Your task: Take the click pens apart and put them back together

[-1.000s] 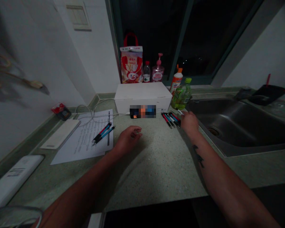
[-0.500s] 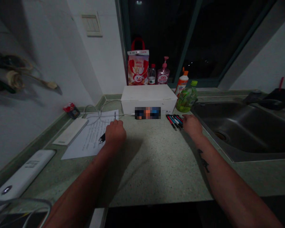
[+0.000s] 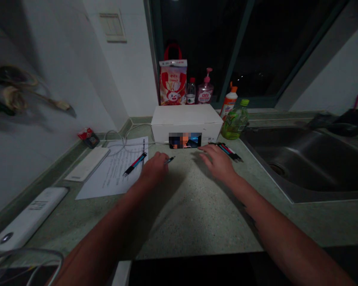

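A big white cardboard box (image 3: pixel 187 115) sits at the back of the pale green speckled bench (image 3: pixel 191 222), and its top is closed, so I can't see what is inside. In front of the box and to its left, the left hand (image 3: pixel 155 169) has its fingers curled shut around a thin dark pen (image 3: pixel 170 159), with one end poking out. In front of the box's right end, the right hand (image 3: pixel 219 163) has its fingers loosely spread, thumb apart, and I see nothing gripped in it. Just beside and partly behind that hand is a bunch of thin black, blue, red and white pens (image 3: pixel 231 152), slanting away from the box's right corner. More thin dark pens with red and blue parts (image 3: pixel 135 165) lie left of the box on a printed white paper sheet (image 3: pixel 110 178). A black phone with a lit screen (image 3: pixel 185 141) stands against the box's front. By the box's right side is a see-through green bottle with a lime cap (image 3: pixel 234 125), with yellow-green liquid low inside. Behind the box are a pink pump bottle (image 3: pixel 205 93) and a small clear bottle with a red cap (image 3: pixel 191 93); I can't tell how full they are. Well right of the box, a shiny steel sink (image 3: pixel 313 171) shows its round drain.
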Available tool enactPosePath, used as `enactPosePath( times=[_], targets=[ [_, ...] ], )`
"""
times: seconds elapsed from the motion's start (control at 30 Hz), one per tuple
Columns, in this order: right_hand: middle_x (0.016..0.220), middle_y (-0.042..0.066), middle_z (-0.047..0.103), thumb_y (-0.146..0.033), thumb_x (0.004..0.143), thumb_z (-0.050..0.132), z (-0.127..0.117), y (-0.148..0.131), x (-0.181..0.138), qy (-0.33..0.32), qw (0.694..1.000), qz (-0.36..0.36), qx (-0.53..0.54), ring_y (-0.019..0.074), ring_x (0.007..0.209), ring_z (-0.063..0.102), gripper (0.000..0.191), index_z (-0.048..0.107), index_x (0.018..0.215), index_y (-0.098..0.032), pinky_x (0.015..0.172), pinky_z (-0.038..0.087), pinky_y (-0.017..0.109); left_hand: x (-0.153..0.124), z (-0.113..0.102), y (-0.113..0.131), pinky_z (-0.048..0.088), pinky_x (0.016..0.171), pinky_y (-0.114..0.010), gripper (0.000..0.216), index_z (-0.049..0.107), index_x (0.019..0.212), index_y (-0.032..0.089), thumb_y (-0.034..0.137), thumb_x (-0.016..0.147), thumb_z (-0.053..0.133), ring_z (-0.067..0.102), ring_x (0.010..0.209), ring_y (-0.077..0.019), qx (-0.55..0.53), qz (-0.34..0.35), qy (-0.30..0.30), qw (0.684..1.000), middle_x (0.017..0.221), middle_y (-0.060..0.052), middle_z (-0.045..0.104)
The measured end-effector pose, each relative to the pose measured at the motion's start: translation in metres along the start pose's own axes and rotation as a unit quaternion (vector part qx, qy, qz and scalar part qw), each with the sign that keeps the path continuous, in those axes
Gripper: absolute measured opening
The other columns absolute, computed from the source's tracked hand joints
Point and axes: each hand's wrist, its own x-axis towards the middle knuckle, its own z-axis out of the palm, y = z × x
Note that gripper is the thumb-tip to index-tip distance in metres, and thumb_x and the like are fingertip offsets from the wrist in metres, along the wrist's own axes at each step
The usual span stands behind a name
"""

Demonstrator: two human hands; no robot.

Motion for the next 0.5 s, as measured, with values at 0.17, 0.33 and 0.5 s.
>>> enactPosePath(
  times=[0.17, 0.33, 0.5],
  targets=[
    [0.112, 0.012, 0.073, -0.028, 0.106, 0.056, 0.015, -0.035, -0.008, -0.165, 0.983, -0.065, 0.039, 0.0255, 0.107, 0.067, 0.026, 0.072, 0.124, -0.02, 0.093, 0.053, 0.038, -0.014, 0.015, 0.025, 0.055, 0.089, -0.036, 0.02, 0.071, 0.111, 0.021, 0.016, 0.096, 0.059, 0.069, 0.098, -0.0228, -0.184, 0.158, 0.034, 0.97, 0.106, -0.006, 0.074],
    [0.105, 0.009, 0.075, -0.027, 0.107, 0.054, 0.012, -0.019, -0.006, -0.155, 0.985, 0.011, 0.074, 0.0235, 0.1, 0.069, 0.024, 0.075, 0.116, -0.021, 0.089, 0.051, 0.035, -0.011, 0.017, 0.014, 0.054, 0.092, -0.037, 0.018, 0.073, 0.11, 0.021, 0.017, 0.096, 0.062, 0.069, 0.104, -0.0249, -0.169, 0.148, 0.09, 0.97, 0.107, -0.007, 0.076],
    [0.108, 0.01, 0.077, -0.026, 0.105, 0.056, 0.007, -0.004, -0.002, -0.141, 0.981, 0.042, 0.129, 0.0235, 0.1, 0.07, 0.023, 0.076, 0.113, -0.02, 0.088, 0.051, 0.035, -0.005, 0.01, 0.008, 0.053, 0.09, -0.037, 0.016, 0.077, 0.104, 0.022, 0.024, 0.097, 0.063, 0.071, 0.098, -0.0245, -0.19, 0.093, 0.081, 0.974, 0.101, -0.005, 0.079]
  ],
)
